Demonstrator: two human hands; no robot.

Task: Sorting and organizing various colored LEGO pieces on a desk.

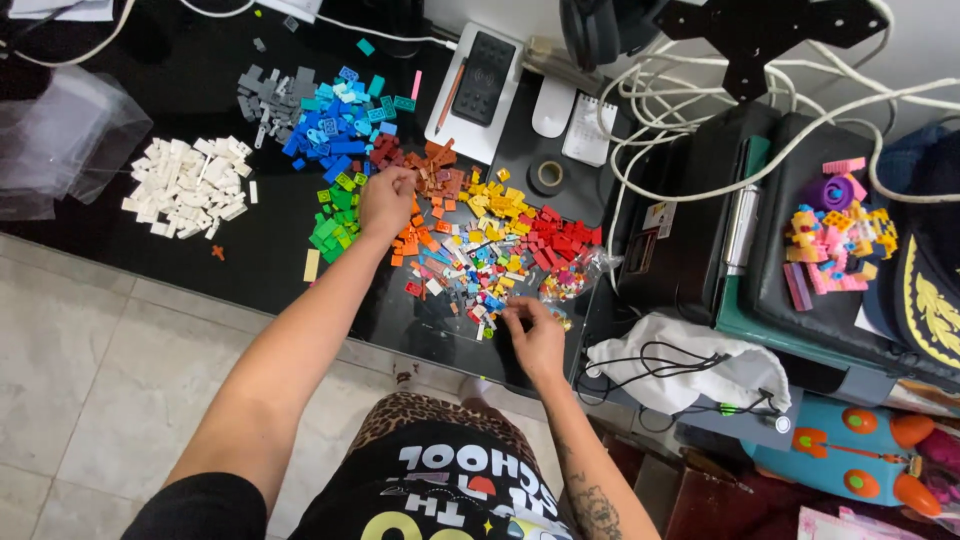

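Note:
On a black table (200, 80) lie toy bricks sorted by colour: a white pile (188, 187), grey and blue piles (320, 125), green (335, 215), brown and orange (430, 175), yellow (500, 200), red (560, 240) and a mixed heap (470, 275). My left hand (385, 200) reaches over the green and brown bricks, fingers pinched together; what they pinch is hidden. My right hand (535, 335) rests at the near edge of the mixed heap, fingertips picking among small pieces.
A clear plastic bag (60, 130) lies at the left. A remote on a white pad (483, 80), a tape roll (548, 176) and white cables (700, 120) sit behind. A black case (700, 220) with a pink brick build (835, 240) stands at right; a white cloth bag (690, 365) lies in front.

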